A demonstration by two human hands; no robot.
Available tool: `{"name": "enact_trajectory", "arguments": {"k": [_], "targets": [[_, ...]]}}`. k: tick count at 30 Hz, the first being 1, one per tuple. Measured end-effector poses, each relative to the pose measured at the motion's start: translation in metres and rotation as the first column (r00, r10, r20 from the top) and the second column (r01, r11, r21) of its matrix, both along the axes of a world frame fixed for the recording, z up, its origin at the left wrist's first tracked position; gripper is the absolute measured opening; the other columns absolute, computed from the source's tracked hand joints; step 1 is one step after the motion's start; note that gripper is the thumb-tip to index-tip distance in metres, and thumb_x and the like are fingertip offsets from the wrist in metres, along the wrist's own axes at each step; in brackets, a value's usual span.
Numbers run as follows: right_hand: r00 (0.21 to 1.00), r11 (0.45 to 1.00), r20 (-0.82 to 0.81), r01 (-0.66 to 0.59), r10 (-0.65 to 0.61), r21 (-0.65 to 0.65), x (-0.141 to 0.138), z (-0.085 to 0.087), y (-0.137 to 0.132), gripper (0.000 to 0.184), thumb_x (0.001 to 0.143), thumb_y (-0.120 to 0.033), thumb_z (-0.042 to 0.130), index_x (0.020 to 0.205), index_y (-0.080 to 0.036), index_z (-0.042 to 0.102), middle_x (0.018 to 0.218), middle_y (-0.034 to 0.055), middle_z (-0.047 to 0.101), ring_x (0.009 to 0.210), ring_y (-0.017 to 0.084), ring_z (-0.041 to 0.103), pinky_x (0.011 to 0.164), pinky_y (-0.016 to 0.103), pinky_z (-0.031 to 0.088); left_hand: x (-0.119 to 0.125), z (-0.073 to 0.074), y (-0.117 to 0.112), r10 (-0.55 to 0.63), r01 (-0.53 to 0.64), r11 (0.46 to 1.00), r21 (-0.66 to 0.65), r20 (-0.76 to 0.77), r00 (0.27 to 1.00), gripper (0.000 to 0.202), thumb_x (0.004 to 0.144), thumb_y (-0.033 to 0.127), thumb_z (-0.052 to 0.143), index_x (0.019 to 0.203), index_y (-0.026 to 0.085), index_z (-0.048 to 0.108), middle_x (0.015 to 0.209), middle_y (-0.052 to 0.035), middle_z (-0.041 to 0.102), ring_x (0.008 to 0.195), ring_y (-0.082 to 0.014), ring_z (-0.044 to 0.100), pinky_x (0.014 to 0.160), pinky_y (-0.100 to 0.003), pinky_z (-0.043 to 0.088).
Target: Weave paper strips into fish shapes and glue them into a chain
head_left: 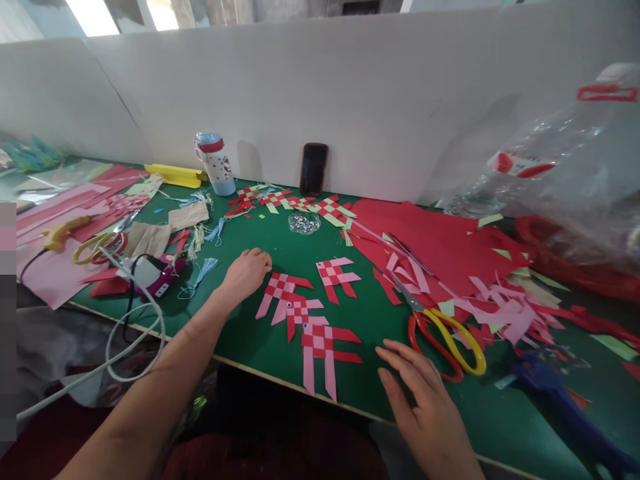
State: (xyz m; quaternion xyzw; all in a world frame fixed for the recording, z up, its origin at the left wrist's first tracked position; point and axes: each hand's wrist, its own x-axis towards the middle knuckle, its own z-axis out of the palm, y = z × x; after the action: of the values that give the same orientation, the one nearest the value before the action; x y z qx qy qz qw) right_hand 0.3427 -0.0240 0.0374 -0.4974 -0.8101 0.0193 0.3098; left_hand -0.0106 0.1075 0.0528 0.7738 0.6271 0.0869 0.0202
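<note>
Four-strip woven paper fish in pink and red checks lie on the green table. The upper left fish (pixel 280 287) is right beside my left hand (pixel 246 273), whose fingers are curled down; anything in them is hidden. A fish with a stuck-on eye (pixel 317 340) lies closest to the table's front edge and overlaps a smaller-looking fish (pixel 298 311). Another fish (pixel 336 273) lies apart, to the right. My right hand (pixel 420 400) is open above the table with fingers spread, holding nothing. Just beyond it rest scissors (pixel 435 333) with red and yellow handles.
A dish of small eyes (pixel 304 223) stands before red-and-green woven fish (pixel 327 209). Behind are a phone (pixel 314 169) and a bottle (pixel 216 163). Paper scraps (pixel 510 310) and a blue tool (pixel 555 393) lie right. A white cable (pixel 161 327) loops at left.
</note>
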Motion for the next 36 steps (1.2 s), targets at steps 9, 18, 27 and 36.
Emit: {"name": "enact_trajectory", "arguments": {"k": [9,18,27,36], "targets": [[1.000,1.000,-0.019,0.006,-0.006,-0.020,0.002,0.003,0.000,0.025,0.095,-0.034,0.048,0.115,-0.025,0.060,0.117,0.0066,0.062,0.109,0.022,0.060,0.087,0.037,0.053,0.000,-0.002,0.000,-0.023,0.023,1.000,0.015,-0.042,0.999,0.023,0.093,0.020,0.039,0.094,0.015,0.062,0.093,-0.0112,0.062,0.093,-0.0243,0.057,0.090,-0.037,0.040],[0.980,0.980,0.013,0.197,-0.197,-0.014,0.054,0.039,-0.010,0.025,0.094,-0.030,0.049,0.112,-0.021,0.064,0.116,0.0104,0.063,0.109,0.022,0.059,0.093,0.040,0.050,-0.003,0.004,-0.004,-0.117,0.115,0.993,0.021,0.186,0.976,0.020,0.087,0.030,0.044,0.080,0.021,0.060,0.084,-0.0052,0.065,0.081,-0.0217,0.058,0.076,-0.031,0.043],[0.795,0.820,0.223,0.571,-0.565,0.042,0.178,0.037,-0.013,0.049,0.091,-0.055,0.039,0.107,-0.016,0.065,0.104,0.0148,0.066,0.096,0.030,0.061,0.085,0.047,0.048,0.017,0.035,-0.034,0.253,-0.078,0.966,-0.245,0.850,0.462,0.014,0.076,0.031,0.068,0.079,0.017,0.064,0.066,0.0040,0.060,0.064,-0.0096,0.051,0.061,-0.019,0.038],[0.730,0.825,0.442,0.564,-0.521,0.042,0.196,-0.004,0.012,0.055,0.091,-0.051,0.042,0.123,-0.011,0.061,0.094,0.0212,0.066,0.083,0.034,0.064,0.072,0.043,0.049,0.044,0.031,-0.075,0.316,0.143,0.947,-0.287,0.914,-0.255,0.021,0.073,0.025,0.077,0.091,0.014,0.071,0.072,-0.0009,0.063,0.064,-0.0068,0.056,0.058,-0.015,0.046]]}}
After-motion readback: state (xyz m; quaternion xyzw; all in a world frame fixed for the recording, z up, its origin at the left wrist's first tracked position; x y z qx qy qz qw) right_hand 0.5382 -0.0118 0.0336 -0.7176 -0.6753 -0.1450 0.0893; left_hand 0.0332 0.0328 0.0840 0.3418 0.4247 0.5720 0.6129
